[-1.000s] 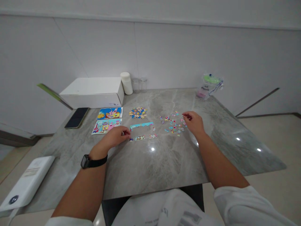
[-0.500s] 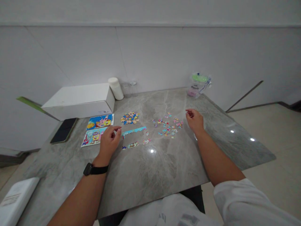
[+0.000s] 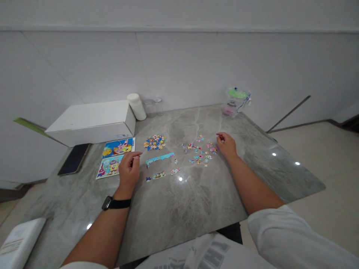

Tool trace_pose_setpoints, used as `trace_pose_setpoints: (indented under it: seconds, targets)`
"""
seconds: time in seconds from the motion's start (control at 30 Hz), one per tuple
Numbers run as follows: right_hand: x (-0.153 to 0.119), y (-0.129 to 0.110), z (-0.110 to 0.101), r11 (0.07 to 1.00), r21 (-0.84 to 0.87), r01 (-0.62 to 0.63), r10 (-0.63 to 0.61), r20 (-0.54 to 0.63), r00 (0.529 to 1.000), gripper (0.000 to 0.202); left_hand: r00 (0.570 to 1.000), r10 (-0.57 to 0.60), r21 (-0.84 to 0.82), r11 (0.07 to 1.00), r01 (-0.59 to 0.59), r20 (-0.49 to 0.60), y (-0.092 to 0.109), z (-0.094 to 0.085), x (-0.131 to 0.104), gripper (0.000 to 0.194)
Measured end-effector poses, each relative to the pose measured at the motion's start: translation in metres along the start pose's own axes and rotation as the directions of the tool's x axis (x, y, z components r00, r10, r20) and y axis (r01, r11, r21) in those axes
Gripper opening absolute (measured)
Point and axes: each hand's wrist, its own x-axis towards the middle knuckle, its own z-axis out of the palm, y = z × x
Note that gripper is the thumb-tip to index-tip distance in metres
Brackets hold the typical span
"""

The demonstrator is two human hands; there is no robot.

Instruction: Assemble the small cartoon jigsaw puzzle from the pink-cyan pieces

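My left hand (image 3: 129, 170), with a black watch (image 3: 116, 203) on its wrist, hovers over the right edge of the lower picture card (image 3: 108, 167). Its fingers are curled and the thumb is near the index finger; anything between them is too small to make out. Just right of it lie a joined strip of puzzle pieces (image 3: 159, 158) and a shorter joined row (image 3: 159, 175). My right hand (image 3: 226, 145) is closed, fingertips together, at the right edge of the scattered puzzle pieces (image 3: 198, 157). What it may hold is hidden.
A heap of puzzle pieces (image 3: 155, 142) lies behind the strip, beside the upper picture card (image 3: 118, 147). Along the back stand a white box (image 3: 91, 123), a white bottle (image 3: 137, 107), glasses (image 3: 157, 106) and a plastic bag (image 3: 236, 102). A phone (image 3: 74, 159) lies left.
My right hand has moved slightly left, closer to the scattered pieces. My left hand stays over the card with its fingers curled. The view has shifted a little.
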Motion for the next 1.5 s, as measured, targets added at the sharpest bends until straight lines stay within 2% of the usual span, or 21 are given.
trace_pose_setpoints:
  seconds: [0.3,0.53,0.67,0.87,1.0,1.07,1.17,1.27,1.37,1.5]
  targets:
    - [-0.001,0.002,0.0,0.998,0.017,0.065,-0.065,0.011,0.998,0.031,1.0,-0.004,-0.023,1.0,0.003,-0.028,-0.002,0.0,0.0,0.031]
    - [-0.007,-0.014,0.002,0.979,0.013,0.205,-0.206,0.048,0.977,0.026,0.996,-0.08,-0.014,0.997,0.08,-0.029,-0.006,0.0,-0.001,0.032]
    - [-0.01,-0.02,0.002,0.967,-0.01,0.254,-0.251,0.104,0.962,0.024,0.997,-0.069,-0.015,0.998,0.068,-0.03,-0.005,-0.001,-0.002,0.03]
    - [-0.011,-0.021,0.001,0.962,-0.061,0.266,-0.252,0.178,0.951,0.024,0.997,-0.062,-0.019,0.998,0.062,-0.04,-0.001,-0.002,-0.002,0.029]
    - [-0.013,-0.031,0.0,0.958,-0.11,0.264,-0.231,0.244,0.942,0.026,0.997,-0.057,-0.036,0.998,0.055,-0.048,-0.001,-0.003,-0.002,0.029]
    - [-0.012,-0.042,0.003,0.947,-0.103,0.303,-0.261,0.296,0.919,0.026,0.997,-0.063,-0.032,0.998,0.061,-0.042,-0.001,-0.003,-0.002,0.03]
    - [-0.007,-0.063,0.013,0.92,-0.071,0.385,-0.321,0.424,0.847,0.025,0.997,-0.068,-0.016,0.998,0.068,-0.034,-0.001,-0.003,-0.002,0.03]
    - [0.001,-0.085,0.029,0.904,-0.098,0.416,-0.304,0.537,0.787,0.025,0.997,-0.059,-0.028,0.998,0.058,-0.04,0.002,-0.002,-0.001,0.029]
    - [0.008,-0.098,0.042,0.891,-0.156,0.426,-0.268,0.577,0.772,0.028,0.997,-0.047,-0.054,0.998,0.044,-0.055,0.004,-0.002,-0.001,0.03]
    - [0.012,-0.1,0.052,0.888,-0.191,0.418,-0.228,0.607,0.761,0.019,0.996,-0.066,-0.039,0.997,0.063,-0.063,0.006,-0.003,-0.001,0.031]
